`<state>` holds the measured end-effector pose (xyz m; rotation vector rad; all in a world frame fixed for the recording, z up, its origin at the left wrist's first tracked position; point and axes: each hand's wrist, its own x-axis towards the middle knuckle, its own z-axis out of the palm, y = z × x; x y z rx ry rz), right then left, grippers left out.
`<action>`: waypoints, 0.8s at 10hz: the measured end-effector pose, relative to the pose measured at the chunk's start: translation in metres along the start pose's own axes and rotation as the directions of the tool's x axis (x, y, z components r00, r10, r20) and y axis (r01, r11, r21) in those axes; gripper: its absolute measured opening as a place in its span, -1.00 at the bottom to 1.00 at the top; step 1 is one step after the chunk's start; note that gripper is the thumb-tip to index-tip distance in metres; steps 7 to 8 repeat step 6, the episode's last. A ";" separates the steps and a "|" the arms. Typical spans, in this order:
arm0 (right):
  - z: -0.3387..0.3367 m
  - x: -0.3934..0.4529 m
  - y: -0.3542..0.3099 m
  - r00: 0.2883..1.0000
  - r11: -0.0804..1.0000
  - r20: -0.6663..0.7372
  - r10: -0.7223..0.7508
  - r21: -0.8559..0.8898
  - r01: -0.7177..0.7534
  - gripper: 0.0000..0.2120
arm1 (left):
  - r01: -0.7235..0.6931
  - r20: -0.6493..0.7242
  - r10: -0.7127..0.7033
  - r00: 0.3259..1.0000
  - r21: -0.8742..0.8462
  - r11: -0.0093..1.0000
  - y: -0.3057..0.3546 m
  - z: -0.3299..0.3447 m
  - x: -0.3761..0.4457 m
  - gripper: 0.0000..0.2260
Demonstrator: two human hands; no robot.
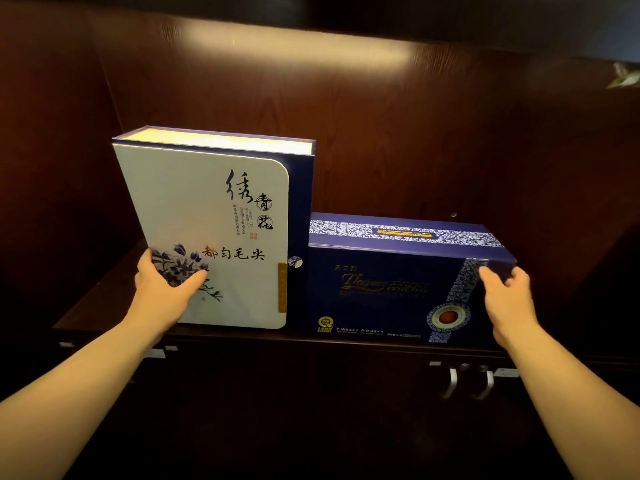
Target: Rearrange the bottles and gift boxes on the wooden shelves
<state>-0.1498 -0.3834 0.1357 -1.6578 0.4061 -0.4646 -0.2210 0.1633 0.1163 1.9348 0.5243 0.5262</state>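
Midway through a rearrangement, a person works two gift boxes on a dark wooden shelf (104, 306). At left, the left hand (162, 282) grips the lower left edge of the white gift box (221, 237), thumb pressed flat across its blue flower print; the box stands upright, its top tipped slightly leftward, its blue spine just beside the neighbouring box. To its right, the dark blue gift box (388, 282) stands on its long side, lower than the white one. At far right, the right hand (505, 292) curls round that box's upper right corner, fingers wrapped behind the edge. No bottles are in view. The step appears to be squaring both boxes together; the next move likely calls for righting the white box and closing any gap.
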 end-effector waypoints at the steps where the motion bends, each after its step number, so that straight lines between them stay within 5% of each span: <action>1: -0.006 -0.021 -0.001 1.000 0.997 0.028 0.007 -0.073 -0.005 -0.26 | 0.011 0.026 -0.012 1.000 0.026 1.000 0.004 0.001 -0.010 -0.02; 4: -0.021 -0.110 -0.003 0.980 0.994 0.200 -0.010 -0.109 0.032 -0.30 | -0.070 0.138 0.055 0.989 0.110 0.991 0.014 0.000 -0.091 -0.19; 6: -0.031 -0.172 -0.010 0.954 0.996 0.298 -0.033 -0.075 0.058 -0.55 | -0.136 0.138 0.114 0.984 0.157 0.978 0.014 -0.022 -0.161 -0.28; 8: -0.031 -0.172 -0.010 0.954 0.996 0.298 -0.033 -0.075 0.058 -0.55 | -0.136 0.138 0.114 0.984 0.157 0.978 0.014 -0.022 -0.161 -0.28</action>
